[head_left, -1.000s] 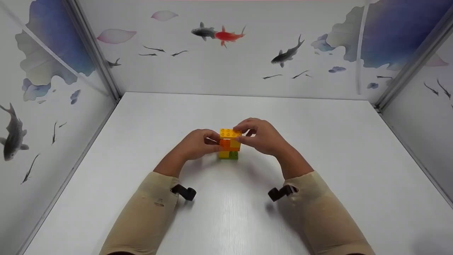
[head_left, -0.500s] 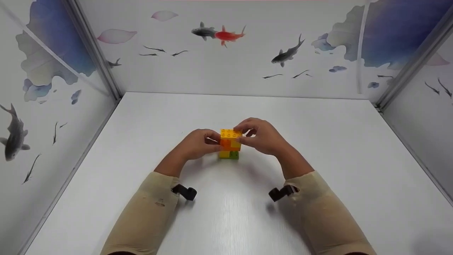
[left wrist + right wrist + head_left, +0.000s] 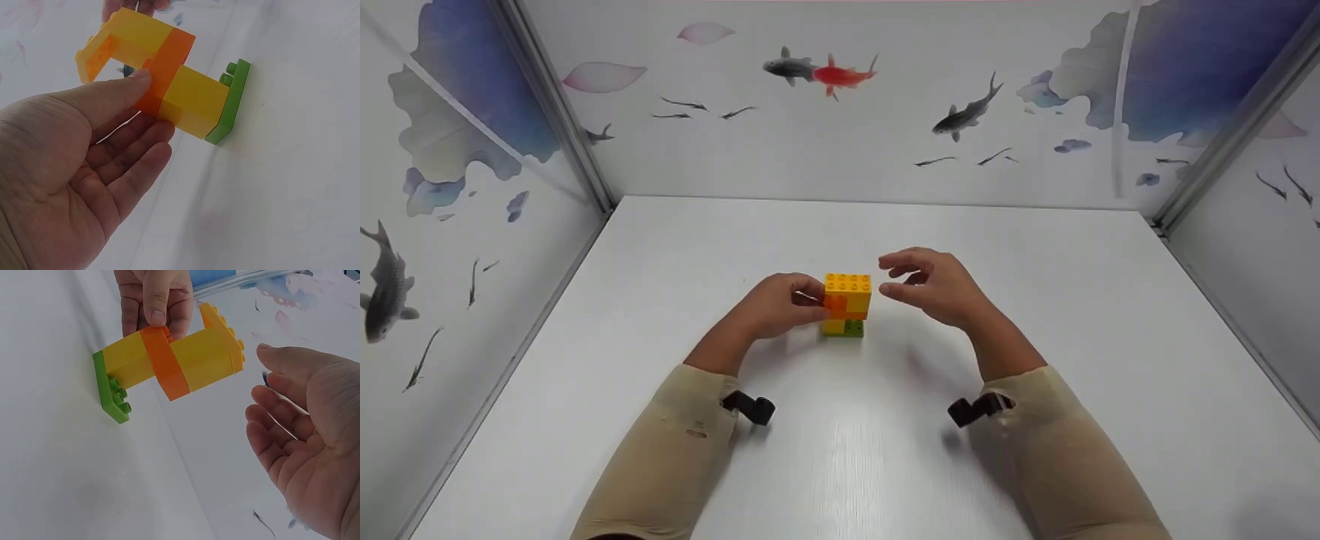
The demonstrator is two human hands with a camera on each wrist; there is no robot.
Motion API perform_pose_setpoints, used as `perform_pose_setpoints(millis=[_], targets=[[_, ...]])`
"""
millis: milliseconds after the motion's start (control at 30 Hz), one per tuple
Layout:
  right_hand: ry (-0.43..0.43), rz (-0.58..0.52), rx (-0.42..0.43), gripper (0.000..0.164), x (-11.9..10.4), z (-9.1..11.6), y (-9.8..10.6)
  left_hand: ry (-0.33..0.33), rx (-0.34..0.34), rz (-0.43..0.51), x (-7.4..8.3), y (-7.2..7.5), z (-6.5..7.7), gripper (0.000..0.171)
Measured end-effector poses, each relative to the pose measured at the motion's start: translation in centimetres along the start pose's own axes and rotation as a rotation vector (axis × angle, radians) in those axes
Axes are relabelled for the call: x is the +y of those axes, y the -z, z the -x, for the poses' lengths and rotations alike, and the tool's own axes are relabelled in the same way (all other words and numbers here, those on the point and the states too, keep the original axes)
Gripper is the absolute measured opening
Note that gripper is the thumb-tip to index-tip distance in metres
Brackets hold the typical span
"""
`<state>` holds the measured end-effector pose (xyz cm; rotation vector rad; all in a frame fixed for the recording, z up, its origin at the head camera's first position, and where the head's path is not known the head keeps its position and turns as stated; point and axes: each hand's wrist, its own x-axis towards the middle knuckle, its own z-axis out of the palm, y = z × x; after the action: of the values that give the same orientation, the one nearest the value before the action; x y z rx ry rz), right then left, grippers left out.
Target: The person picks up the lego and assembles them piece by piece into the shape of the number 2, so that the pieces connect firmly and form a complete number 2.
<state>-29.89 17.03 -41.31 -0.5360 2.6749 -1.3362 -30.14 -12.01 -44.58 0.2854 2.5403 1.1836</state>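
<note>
A small tower of toy building blocks stands on the white table. Its green base plate (image 3: 229, 107) carries a yellow block (image 3: 197, 100), then an orange block (image 3: 166, 368), another yellow block (image 3: 205, 357) and a flat yellow-orange plate (image 3: 847, 283) on top. From the left side, my left hand (image 3: 780, 306) pinches the orange block between thumb and fingers; the other fingers lie loosely below it in the left wrist view. To the right of the tower, my right hand (image 3: 941, 289) hangs apart from it, fingers loosely bent, holding nothing.
The white table (image 3: 840, 465) spreads around the tower. Panels printed with fish and leaves (image 3: 840, 135) enclose it at the back and both sides, with metal posts (image 3: 559, 105) at the corners. Black mounts (image 3: 750, 407) stick out from both sleeves.
My right hand has let go of the top plate and moved a little to the right. That plate now sits down flush on the block below. The left hand keeps its hold.
</note>
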Motion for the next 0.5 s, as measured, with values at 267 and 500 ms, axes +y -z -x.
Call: perform_pose_setpoints(millis=[267,500], targets=[[-0.07,-0.006,-0.085,0.057,0.6,-0.6,-1.1,0.021,0.007,0.021,-0.2,0.1,0.1,0.031],[-0.121,-0.002,-0.107,0.053,1.3,-0.9,-2.9,0.004,0.002,0.031,-0.5,0.0,0.1,0.032]])
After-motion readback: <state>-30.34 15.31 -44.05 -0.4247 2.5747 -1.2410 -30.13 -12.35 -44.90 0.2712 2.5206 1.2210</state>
